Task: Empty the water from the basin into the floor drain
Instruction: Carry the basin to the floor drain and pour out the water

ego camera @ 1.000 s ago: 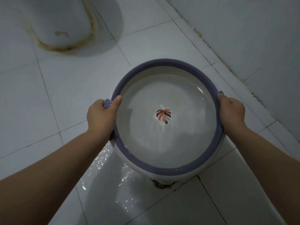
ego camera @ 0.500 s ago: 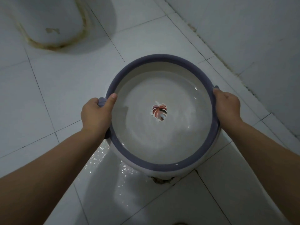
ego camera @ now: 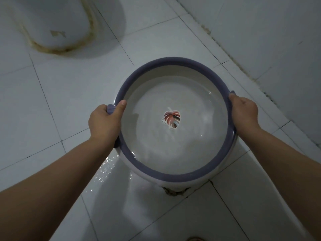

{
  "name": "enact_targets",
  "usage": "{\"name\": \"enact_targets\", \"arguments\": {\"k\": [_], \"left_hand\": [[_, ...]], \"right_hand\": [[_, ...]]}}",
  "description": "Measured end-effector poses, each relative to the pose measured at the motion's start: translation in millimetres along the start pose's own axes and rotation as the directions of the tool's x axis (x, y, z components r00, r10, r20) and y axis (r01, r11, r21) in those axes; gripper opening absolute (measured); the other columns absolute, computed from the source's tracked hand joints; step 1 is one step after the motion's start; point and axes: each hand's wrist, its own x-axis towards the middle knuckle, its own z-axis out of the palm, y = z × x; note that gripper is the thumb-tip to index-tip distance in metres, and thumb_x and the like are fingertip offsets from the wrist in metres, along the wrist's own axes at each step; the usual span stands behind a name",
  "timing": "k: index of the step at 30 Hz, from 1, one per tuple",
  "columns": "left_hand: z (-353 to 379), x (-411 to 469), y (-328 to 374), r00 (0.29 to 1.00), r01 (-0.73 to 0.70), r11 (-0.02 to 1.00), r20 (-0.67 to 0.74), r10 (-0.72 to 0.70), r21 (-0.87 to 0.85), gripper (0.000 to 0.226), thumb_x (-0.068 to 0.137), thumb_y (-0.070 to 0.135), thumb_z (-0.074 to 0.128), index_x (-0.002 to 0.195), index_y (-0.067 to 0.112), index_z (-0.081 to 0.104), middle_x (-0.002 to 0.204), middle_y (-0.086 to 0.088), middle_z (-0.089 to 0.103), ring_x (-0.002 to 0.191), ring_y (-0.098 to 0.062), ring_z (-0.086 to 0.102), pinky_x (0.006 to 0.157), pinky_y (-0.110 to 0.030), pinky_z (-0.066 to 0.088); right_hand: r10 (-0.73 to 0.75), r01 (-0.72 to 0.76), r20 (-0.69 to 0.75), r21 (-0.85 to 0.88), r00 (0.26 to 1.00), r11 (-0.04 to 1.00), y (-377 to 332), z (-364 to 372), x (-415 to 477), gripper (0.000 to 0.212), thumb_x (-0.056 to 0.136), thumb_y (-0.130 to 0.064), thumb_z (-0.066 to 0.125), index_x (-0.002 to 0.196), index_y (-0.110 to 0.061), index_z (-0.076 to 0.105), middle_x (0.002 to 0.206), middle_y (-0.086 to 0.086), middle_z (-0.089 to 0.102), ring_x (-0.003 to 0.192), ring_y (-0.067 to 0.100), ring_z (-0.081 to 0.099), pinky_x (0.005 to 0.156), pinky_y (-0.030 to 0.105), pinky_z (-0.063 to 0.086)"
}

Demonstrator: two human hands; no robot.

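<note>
Basin point(ego camera: 166, 174) smooth glossy plastic; floor tiles point(ego camera: 52, 101) glazed, wet sheen.

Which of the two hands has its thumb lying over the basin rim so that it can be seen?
The left hand: its thumb lies on top of the purple rim of the basin. The right hand shows no thumb.

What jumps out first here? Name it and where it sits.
The round basin with its purple rim fills mid-frame, held at opposite sides by the left hand and right hand. Water covers a leaf decal at its centre. A stained toilet base sits top left.
</note>
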Motion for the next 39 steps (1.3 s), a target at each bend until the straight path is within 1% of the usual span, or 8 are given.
{"name": "enact_targets", "arguments": {"k": [4,13,19,26,31,34,36,39], "left_hand": [[-0.9,0.7,-2.6,1.0,-0.007,1.0,-0.011,0.007,0.004,0.039,0.081,0.047,0.059,0.059,0.02,0.042,0.061,-0.001,0.048,0.071,-0.025,0.052,0.074,-0.042,0.049],[-4.1,-0.3,-1.0,1.0,0.014,1.0,0.007,-0.014,0.0,0.038,0.081,0.048,0.059,0.061,0.019,0.045,0.065,-0.003,0.051,0.074,-0.027,0.056,0.079,-0.049,0.052],[-4.8,0.1,-1.8,1.0,0.011,1.0,0.008,-0.011,-0.005,0.039,0.081,0.047,0.059,0.06,0.018,0.043,0.063,-0.003,0.05,0.072,-0.027,0.054,0.077,-0.048,0.051],[-5.4,-0.1,-1.5,1.0,0.011,1.0,0.017,-0.011,0.018,0.039,0.081,0.048,0.058,0.062,0.017,0.045,0.066,-0.005,0.051,0.074,-0.029,0.056,0.081,-0.051,0.053],[-5.2,-1.2,-1.3,1.0,0.01,1.0,0.024,-0.011,0.021,0.04,0.081,0.048,0.058,0.061,0.018,0.043,0.064,-0.003,0.05,0.073,-0.028,0.055,0.079,-0.049,0.052],[-4.9,-1.2,-0.8,1.0,0.009,1.0,0.023,-0.009,0.017,0.039,0.081,0.048,0.059,0.061,0.017,0.044,0.068,-0.007,0.054,0.076,-0.032,0.058,0.077,-0.045,0.052],[-4.6,-1.3,0.1,1.0,0.006,1.0,0.022,-0.007,0.029,0.039,0.082,0.048,0.058,0.063,0.016,0.045,0.074,-0.012,0.057,0.082,-0.038,0.061,0.081,-0.05,0.053],[-4.5,-2.6,1.9,1.0,0.01,1.0,0.026,-0.011,0.028,0.039,0.082,0.048,0.058,0.064,0.015,0.046,0.076,-0.013,0.057,0.084,-0.037,0.062,0.082,-0.053,0.052]], "right_hand": [[-0.003,0.003,0.002,0.003,1.0,1.0,0.1,0.9,-1.5,0.047,0.084,-0.049,0.047,0.053,-0.015,0.04,0.053,0.002,0.039,0.05,0.017,0.038,0.05,0.029,0.03],[-0.022,0.022,-0.003,0.005,1.0,1.0,-2.4,1.0,-3.5,0.044,0.084,-0.049,0.047,0.06,-0.012,0.046,0.059,0.006,0.043,0.055,0.019,0.041,0.054,0.03,0.032],[-0.02,0.019,-0.008,-0.015,1.0,1.0,-4.0,1.5,-5.1,0.046,0.085,-0.047,0.046,0.053,-0.016,0.038,0.053,0.001,0.037,0.049,0.016,0.036,0.048,0.029,0.028],[-0.021,0.021,-0.006,-0.03,1.0,0.999,-4.0,1.6,-6.5,0.046,0.086,-0.047,0.046,0.055,-0.014,0.039,0.054,0.002,0.036,0.049,0.017,0.035,0.048,0.03,0.027],[-0.017,0.017,-0.008,-0.032,1.0,0.999,-3.2,1.9,-7.3,0.047,0.087,-0.047,0.046,0.051,-0.017,0.036,0.053,0.0,0.035,0.048,0.015,0.033,0.048,0.029,0.026],[-0.019,0.019,-0.007,-0.029,1.0,0.999,-3.4,1.5,-7.7,0.047,0.087,-0.046,0.045,0.051,-0.017,0.036,0.053,0.0,0.035,0.048,0.014,0.034,0.048,0.028,0.027],[-0.014,0.014,-0.007,-0.03,1.0,0.999,-4.1,0.8,-7.5,0.047,0.087,-0.046,0.045,0.052,-0.016,0.037,0.053,0.0,0.037,0.048,0.015,0.035,0.047,0.029,0.028],[-0.022,0.022,-0.014,-0.028,1.0,0.999,-5.6,-0.3,-6.8,0.048,0.087,-0.046,0.046,0.051,-0.016,0.035,0.053,0.001,0.035,0.048,0.015,0.033,0.046,0.029,0.026]]}}
